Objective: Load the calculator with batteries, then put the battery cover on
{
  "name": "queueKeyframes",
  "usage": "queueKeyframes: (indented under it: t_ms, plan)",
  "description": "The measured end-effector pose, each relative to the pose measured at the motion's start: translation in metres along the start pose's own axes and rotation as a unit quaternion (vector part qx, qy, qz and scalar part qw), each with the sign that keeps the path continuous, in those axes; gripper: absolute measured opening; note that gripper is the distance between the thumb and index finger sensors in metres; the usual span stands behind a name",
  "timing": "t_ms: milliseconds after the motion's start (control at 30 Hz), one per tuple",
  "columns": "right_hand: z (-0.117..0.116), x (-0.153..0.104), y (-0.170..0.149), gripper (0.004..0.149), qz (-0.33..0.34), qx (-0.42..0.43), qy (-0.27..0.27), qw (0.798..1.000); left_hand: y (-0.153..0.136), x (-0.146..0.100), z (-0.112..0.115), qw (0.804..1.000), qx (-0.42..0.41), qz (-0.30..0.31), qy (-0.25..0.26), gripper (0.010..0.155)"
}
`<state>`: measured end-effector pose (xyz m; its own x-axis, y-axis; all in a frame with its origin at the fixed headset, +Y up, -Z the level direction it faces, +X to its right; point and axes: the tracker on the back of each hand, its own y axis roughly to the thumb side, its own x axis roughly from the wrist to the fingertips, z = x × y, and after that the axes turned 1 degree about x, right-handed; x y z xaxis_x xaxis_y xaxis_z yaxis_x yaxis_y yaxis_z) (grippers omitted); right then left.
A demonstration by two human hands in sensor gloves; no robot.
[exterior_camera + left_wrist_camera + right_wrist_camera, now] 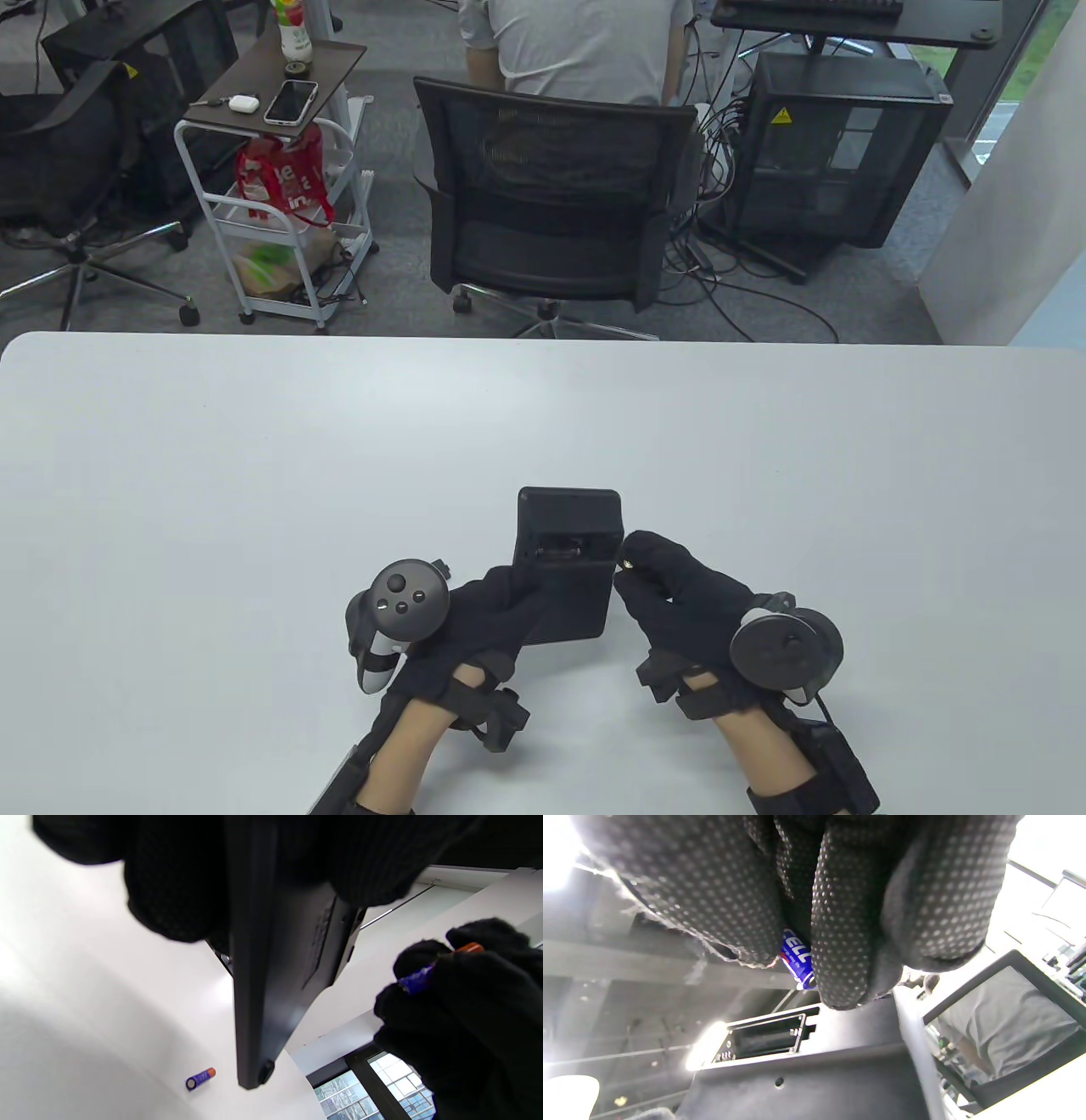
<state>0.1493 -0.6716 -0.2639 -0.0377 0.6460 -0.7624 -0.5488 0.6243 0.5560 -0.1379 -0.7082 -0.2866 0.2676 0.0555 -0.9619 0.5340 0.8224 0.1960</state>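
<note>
My left hand (496, 607) grips the black calculator (567, 560) by its near end and holds it back side up, above the table. Its battery compartment (567, 550) is open; in the right wrist view the compartment (763, 1037) looks empty. My right hand (657, 581) pinches a blue and orange battery (797, 959) just right of the calculator; the battery also shows in the left wrist view (420, 978). A second blue and orange battery (200, 1078) lies on the white table under the calculator (275, 984). No battery cover is in view.
The white table (254, 475) stretches wide to the left, right and far side. Behind it stand a black office chair (551, 204) with a seated person, a white cart (280, 170) and a computer tower (831, 153).
</note>
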Motion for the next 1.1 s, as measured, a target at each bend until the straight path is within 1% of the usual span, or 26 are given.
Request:
queueKeyframes:
  t_ms: [167, 267, 433, 567, 700, 767, 1100]
  plan:
    - [0.000, 0.000, 0.001, 0.053, 0.002, 0.003, -0.004, 1.000, 0.004, 0.000, 0.008, 1.000, 0.011, 0.005, -0.018, 0.059]
    - [-0.001, -0.001, 0.003, 0.052, 0.010, -0.006, 0.003, 1.000, 0.007, 0.000, 0.011, 0.999, 0.019, 0.004, -0.026, 0.058]
    - [-0.005, -0.003, 0.012, 0.052, 0.040, -0.034, 0.000, 0.999, 0.009, -0.001, 0.017, 0.999, 0.035, -0.003, -0.036, 0.059]
    - [-0.010, -0.007, 0.021, 0.051, 0.076, -0.079, -0.006, 0.994, 0.012, -0.002, 0.021, 0.998, 0.050, -0.004, -0.044, 0.059]
    - [-0.013, -0.009, 0.024, 0.051, 0.086, -0.095, -0.015, 0.992, 0.017, -0.003, 0.027, 0.996, 0.065, 0.001, -0.054, 0.059]
    - [-0.015, -0.010, 0.025, 0.050, 0.088, -0.102, -0.008, 0.991, 0.020, -0.005, 0.030, 0.996, 0.069, 0.005, -0.052, 0.059]
    - [-0.019, -0.012, 0.023, 0.048, 0.116, -0.148, -0.014, 0.982, 0.028, -0.008, 0.029, 0.995, 0.086, 0.015, -0.040, 0.059]
